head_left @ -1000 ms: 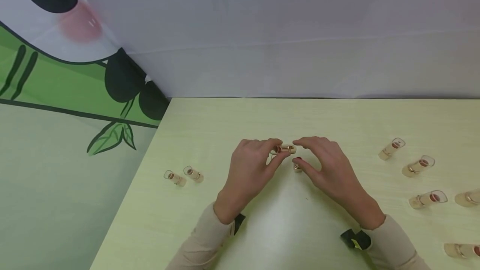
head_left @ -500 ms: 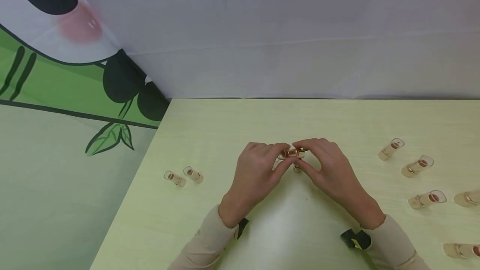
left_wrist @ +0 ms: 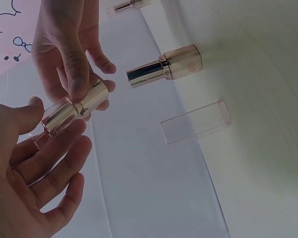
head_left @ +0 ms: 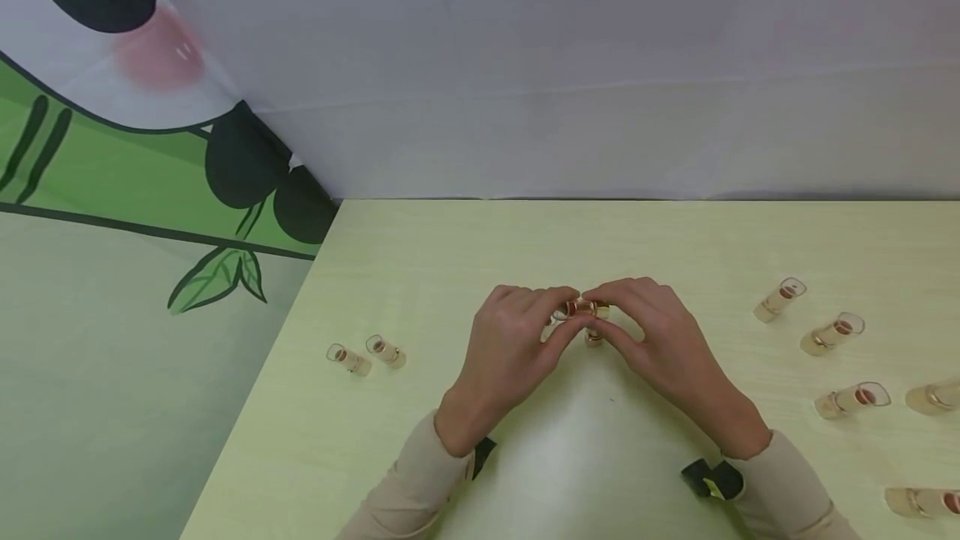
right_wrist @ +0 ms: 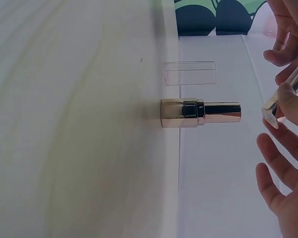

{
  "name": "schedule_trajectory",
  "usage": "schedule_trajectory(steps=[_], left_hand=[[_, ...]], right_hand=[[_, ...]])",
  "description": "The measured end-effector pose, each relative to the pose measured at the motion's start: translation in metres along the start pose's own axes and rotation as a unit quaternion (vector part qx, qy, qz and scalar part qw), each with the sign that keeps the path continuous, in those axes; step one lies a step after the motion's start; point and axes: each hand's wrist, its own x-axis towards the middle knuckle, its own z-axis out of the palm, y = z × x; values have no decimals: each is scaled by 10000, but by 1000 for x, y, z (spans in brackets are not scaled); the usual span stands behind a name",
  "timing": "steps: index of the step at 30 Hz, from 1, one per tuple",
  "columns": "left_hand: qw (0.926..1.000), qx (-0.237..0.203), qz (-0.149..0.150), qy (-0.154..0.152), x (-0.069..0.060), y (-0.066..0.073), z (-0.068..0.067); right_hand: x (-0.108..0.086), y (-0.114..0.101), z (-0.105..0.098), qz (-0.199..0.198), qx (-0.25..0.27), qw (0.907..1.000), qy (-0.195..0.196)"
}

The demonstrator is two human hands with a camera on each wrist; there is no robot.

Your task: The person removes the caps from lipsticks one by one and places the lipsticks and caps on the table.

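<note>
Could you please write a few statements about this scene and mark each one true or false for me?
1. The left hand and right hand hold the same shiny gold lipstick tube with a clear plastic cap. True.
2. The uncapped gold lipstick tube lies on its side. False: it stands upright.
3. A loose clear rectangular plastic cap stands on the pale wood-grain table. True.
4. That cap touches the uncapped tube. False: a gap separates them.
5. More capped tubes are on the table's left than its right. False: two left, five right.
</note>
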Motion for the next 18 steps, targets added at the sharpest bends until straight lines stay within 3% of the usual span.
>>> schedule_trajectory(steps=[8, 18], left_hand=[[9996, -223, -90, -140, 0, -1, -4], [9996, -207, -93, -185, 2, -2, -10]], right_hand=[[2, -1, -2, -122, 111, 9997, -206], [4, -1, -2, -318, 25, 9995, -72]])
